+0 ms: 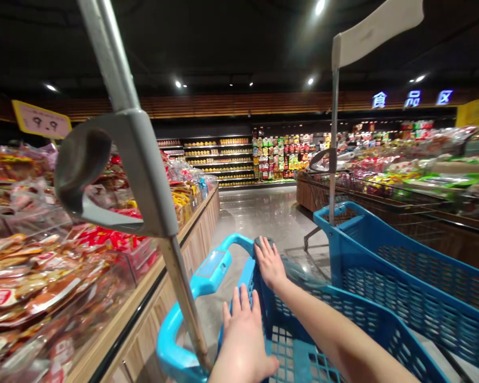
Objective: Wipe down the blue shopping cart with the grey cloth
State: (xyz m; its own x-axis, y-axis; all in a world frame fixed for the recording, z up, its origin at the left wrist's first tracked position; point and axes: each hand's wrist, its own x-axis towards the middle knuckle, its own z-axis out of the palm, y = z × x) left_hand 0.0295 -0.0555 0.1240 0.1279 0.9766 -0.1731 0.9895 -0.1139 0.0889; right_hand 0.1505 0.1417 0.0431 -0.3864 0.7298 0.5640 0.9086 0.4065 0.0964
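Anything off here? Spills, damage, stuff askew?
Nothing clearly stands out: no spill shows on the visible floor. Only the metal pole at the blue handle looks slightly odd, slanted and brownish low down. That could be camera angle and reflection, so I can't call it damage.

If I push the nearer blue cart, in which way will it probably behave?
The cart may feel light for its size, having many openings. It looks moulded, suggesting stiffness. It probably moves easily over the smooth-looking floor.
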